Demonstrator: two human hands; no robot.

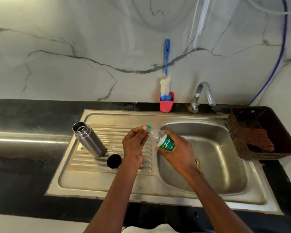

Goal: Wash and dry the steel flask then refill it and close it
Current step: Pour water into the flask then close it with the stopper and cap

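At frame centre, the right hand [176, 148] grips a clear ribbed plastic bottle [160, 140]; left hand [134, 143] fingers pinch its teal cap [148, 128]. The cylindrical steel flask [89, 140] stands open, left of centre.

**Around the sink**

The flask [89, 140] stands on the draining board [84, 163], its cap [114, 161] just beside it in front; the basin [217, 148] lies right; the tap [202, 96] and brush holder [166, 102] stand behind; the basket [242, 137] sits far right on the surface [23, 125].
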